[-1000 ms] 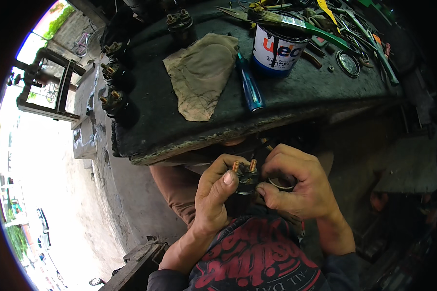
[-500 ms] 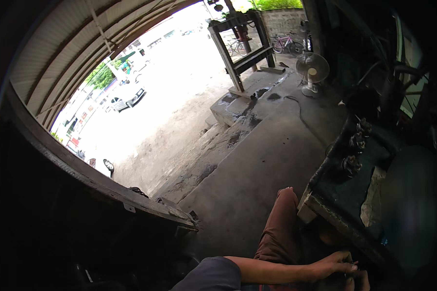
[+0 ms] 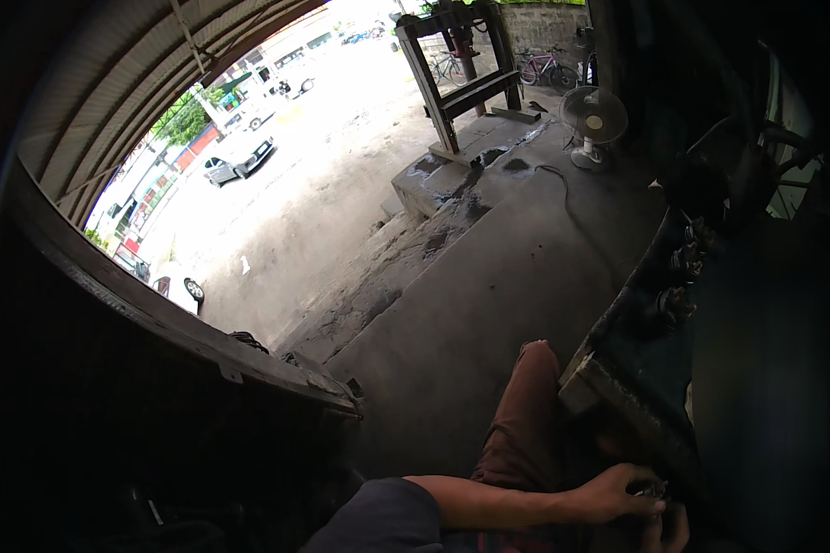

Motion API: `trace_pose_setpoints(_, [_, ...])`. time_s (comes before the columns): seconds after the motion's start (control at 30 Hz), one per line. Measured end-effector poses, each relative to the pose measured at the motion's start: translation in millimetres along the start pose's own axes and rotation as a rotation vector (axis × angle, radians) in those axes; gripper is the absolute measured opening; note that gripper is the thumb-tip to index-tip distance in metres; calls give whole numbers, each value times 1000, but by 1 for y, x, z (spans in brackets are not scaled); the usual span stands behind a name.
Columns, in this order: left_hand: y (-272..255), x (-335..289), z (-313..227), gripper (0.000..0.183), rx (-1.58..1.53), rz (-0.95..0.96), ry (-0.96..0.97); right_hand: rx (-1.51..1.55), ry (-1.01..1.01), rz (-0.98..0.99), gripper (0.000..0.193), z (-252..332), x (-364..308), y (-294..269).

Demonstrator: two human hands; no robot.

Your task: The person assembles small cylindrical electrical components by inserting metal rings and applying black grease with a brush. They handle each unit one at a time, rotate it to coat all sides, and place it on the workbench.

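Observation:
My left hand (image 3: 615, 494) is closed, thumb and fingers pinching a small dark metal part (image 3: 653, 489) low at the right. The part's kind is too dim to make out. Just below it, the curled fingers of my right hand (image 3: 670, 529) meet the left fingertips. Most of the right hand lies in shadow, and what it grips is hidden. Both hands are near the front edge of a dark workbench (image 3: 609, 392), beside my bent leg in brown trousers (image 3: 524, 419).
Several greasy metal parts (image 3: 676, 304) stand on the bench. Beyond it are a white pedestal fan (image 3: 594, 124) with a cord on the concrete floor (image 3: 461, 369), and a steel press frame (image 3: 461, 101). A curved metal edge (image 3: 157, 323) runs along the left.
The view has tilted, so the scene is shifted and the bench looks darker. My hands remain together, and the small metal part shows more plainly between the left fingers.

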State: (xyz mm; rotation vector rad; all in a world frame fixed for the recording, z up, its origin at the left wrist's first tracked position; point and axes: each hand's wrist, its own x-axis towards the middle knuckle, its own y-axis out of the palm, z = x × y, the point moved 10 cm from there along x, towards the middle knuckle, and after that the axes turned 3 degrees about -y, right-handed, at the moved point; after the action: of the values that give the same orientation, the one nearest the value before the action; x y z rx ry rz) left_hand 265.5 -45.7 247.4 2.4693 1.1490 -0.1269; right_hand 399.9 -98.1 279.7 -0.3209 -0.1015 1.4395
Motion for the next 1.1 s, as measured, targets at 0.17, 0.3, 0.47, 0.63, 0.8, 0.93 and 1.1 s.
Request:
trace_pose_setpoints(0.17, [-9, -2, -9, 61, 143, -108, 89, 6, -7, 55, 19, -10, 2, -3])
trace_pose_setpoints(0.3, [-11, -5, -17, 58, 225, -137, 55, -71, -10, 61, 23, 2, 5, 2])
trace_pose_setpoints(0.47, [-19, -11, -26, 54, 178, -242, 87, -79, -21, 36, 35, 30, 10, 15])
trace_pose_setpoints(0.63, [-28, -12, -23, 40, -86, -219, 63, -18, -127, -44, 22, 58, 21, 14])
trace_pose_setpoints(0.8, [-27, -12, -39, 40, -110, -183, 94, -151, -193, -7, 29, 74, 26, 6])
trace_pose_setpoints(0.93, [-22, -5, -40, 47, -160, -128, 63, -130, -165, -2, 30, 74, 27, 0])
trace_pose_setpoints(1.1, [-20, -8, -35, 54, -164, -117, 43, -153, -177, 40, 29, 75, 24, -1])
